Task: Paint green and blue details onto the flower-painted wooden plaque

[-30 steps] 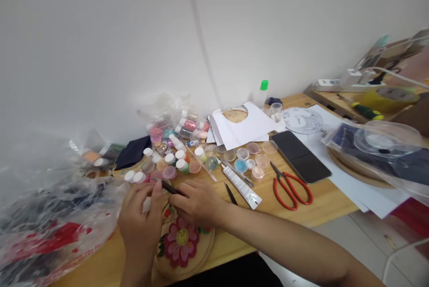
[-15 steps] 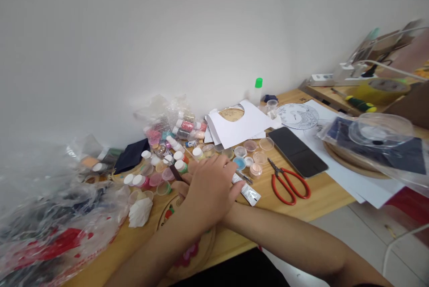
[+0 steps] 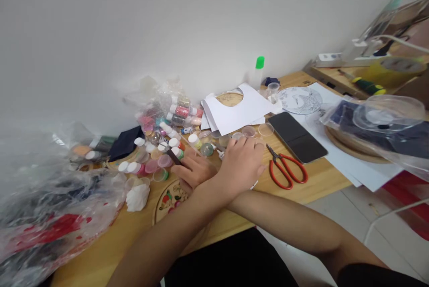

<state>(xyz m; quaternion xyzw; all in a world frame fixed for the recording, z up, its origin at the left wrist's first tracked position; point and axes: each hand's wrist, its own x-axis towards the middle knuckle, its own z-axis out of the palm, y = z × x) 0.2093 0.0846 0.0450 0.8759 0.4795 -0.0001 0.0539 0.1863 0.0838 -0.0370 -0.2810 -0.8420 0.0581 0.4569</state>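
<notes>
My forearms are crossed, the left lying over the right. My left hand [image 3: 243, 162] is palm down over several small round tubs right of the middle; its fingers are slightly apart and bent over them, the tips hidden. A white tube is nearly all hidden under it. My right hand [image 3: 196, 170] is closed at the left, beside the paint pots. From its fingers sticks out a dark, flat-ended tool [image 3: 174, 157]. Below it lies a round wooden board [image 3: 159, 208] with a colourful painted design, partly covered by my arms. A small tub with grey-green contents [image 3: 207, 149] stands between the hands.
Red-handled pliers [image 3: 288, 173] and a black phone [image 3: 297, 137] lie at the right. White paper with a cut-out [image 3: 228, 119] and a green-capped bottle [image 3: 259, 72] are behind. Plastic bags [image 3: 67, 220] and a crumpled tissue [image 3: 137, 197] lie at the left, white-capped paint bottles [image 3: 136, 168] nearby.
My left hand has moved right, off the right hand and over the small tubs, covering the blue and peach ones. My right hand is more exposed. The view has tilted down slightly.
</notes>
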